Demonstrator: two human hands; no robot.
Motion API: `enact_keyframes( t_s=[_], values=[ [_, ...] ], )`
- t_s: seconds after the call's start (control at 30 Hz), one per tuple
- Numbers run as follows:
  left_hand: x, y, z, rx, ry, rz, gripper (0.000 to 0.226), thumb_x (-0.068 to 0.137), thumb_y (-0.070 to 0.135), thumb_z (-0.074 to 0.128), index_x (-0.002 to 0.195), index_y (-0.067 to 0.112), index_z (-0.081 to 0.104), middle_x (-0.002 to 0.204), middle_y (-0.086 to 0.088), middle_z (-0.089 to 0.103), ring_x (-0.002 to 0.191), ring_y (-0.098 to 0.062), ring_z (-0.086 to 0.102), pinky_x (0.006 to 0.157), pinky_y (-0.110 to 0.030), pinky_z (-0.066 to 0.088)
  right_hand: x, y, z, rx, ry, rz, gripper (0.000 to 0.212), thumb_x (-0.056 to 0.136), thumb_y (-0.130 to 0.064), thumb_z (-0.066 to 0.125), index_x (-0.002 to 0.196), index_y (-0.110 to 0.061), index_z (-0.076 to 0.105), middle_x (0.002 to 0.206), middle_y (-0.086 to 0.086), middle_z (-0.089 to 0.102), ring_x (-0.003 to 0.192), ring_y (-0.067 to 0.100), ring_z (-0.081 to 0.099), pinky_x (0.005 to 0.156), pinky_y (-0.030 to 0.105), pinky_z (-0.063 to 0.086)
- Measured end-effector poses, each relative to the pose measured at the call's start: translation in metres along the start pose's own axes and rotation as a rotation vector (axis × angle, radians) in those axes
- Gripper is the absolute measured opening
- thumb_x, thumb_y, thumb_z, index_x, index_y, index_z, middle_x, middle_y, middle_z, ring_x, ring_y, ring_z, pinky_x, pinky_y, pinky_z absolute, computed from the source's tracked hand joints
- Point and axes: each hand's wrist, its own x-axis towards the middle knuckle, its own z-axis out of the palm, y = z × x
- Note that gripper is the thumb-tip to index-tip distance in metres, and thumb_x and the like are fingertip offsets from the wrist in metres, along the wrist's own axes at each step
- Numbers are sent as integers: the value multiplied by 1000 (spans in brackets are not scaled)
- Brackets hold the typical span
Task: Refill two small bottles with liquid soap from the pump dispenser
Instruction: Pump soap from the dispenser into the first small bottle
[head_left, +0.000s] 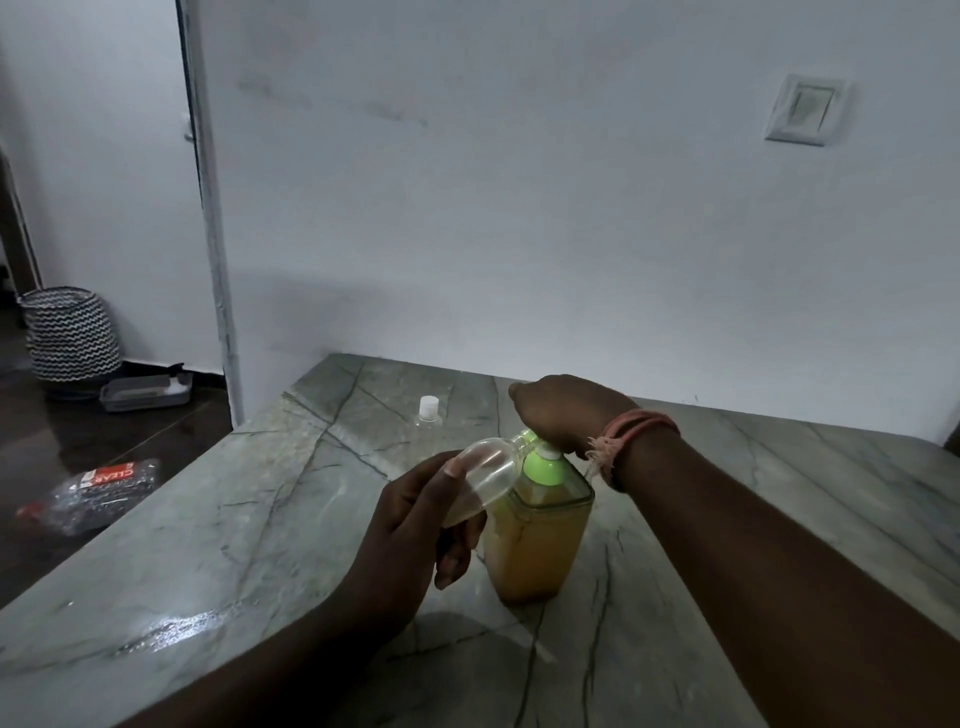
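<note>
I am holding the small bottle (480, 480) tilted, left hand (415, 525) fingers curled around it, mouth at the pump dispenser (537, 525) spout. Right hand (563, 413) is pressing the pump head; finger state hidden. Best pumping slowly, keeping mouth under spout.

Two small bottles (480, 480) (429, 413) (clear), one pump dispenser (537, 540).

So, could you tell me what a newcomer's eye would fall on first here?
The pump dispenser of amber soap, mid-counter, with the right hand on its green pump. Beside it, the left hand tilts an uncapped clear bottle toward the spout. A second, capped bottle stands behind on the marble counter.
</note>
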Motion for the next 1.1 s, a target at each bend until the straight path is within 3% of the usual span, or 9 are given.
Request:
enact_keyframes(
  t_s=[0.1,0.17,0.43,0.5,0.57,0.67,0.87,1.0,1.1],
  values=[
    [0,-1,0,1,-14,0,39,98,36,44,124,17,66,60,-8,53,41,-12,40,40,-22,35,1,1,-4,12,52,5,41,104,-28,26,119,-7,58,133,17,54,98,22,52,90,33,40],
    [0,-2,-1,-1,-11,-5,39,98,37,44,124,18,66,59,-8,53,41,-12,40,41,-22,35,2,0,1,35,84,37,38,102,-13,29,132,-2,48,135,21,51,115,31,52,91,35,40],
    [0,-2,-2,14,-4,-8,39,98,38,45,124,17,66,58,-5,53,41,-13,40,40,-22,34,1,-2,-3,-31,-49,-28,19,96,-2,35,83,-5,49,96,15,51,76,21,47,65,27,34],
    [-1,-1,0,9,-15,3,41,97,42,49,124,18,66,58,-3,52,41,-12,39,41,-23,34,1,-2,-9,-14,-29,-40,29,102,-13,29,95,-7,57,104,15,57,83,20,55,69,26,41],
    [0,-1,1,-11,-23,8,45,93,46,50,124,17,66,58,-3,53,41,-12,39,42,-22,34,1,1,-9,-38,9,-47,35,105,-18,28,119,-4,57,127,17,56,112,28,55,90,30,42],
    [1,-3,-1,-4,-8,2,39,98,40,48,123,15,66,58,-5,52,41,-13,39,40,-23,34,-3,0,2,-78,26,-44,22,99,-4,37,103,-1,59,114,20,59,94,28,60,73,30,43],
    [0,-2,0,8,4,8,37,98,36,45,121,18,68,59,-10,52,40,-14,38,39,-23,33,0,-1,0,-64,-8,-50,17,97,-2,37,90,-6,52,122,20,58,92,26,51,69,28,36],
    [-1,-2,-1,-4,-9,1,38,98,38,47,122,18,68,59,-6,53,40,-12,39,40,-22,34,1,3,-5,-51,66,-56,39,105,-16,24,130,-5,51,141,17,47,126,29,47,95,31,38],
    [0,-3,-2,-1,2,-3,38,98,36,45,121,17,68,58,-8,52,40,-13,39,40,-22,33,3,1,7,-85,71,-40,33,97,-3,36,125,-1,54,125,21,57,106,31,56,83,34,42]
  ],
)
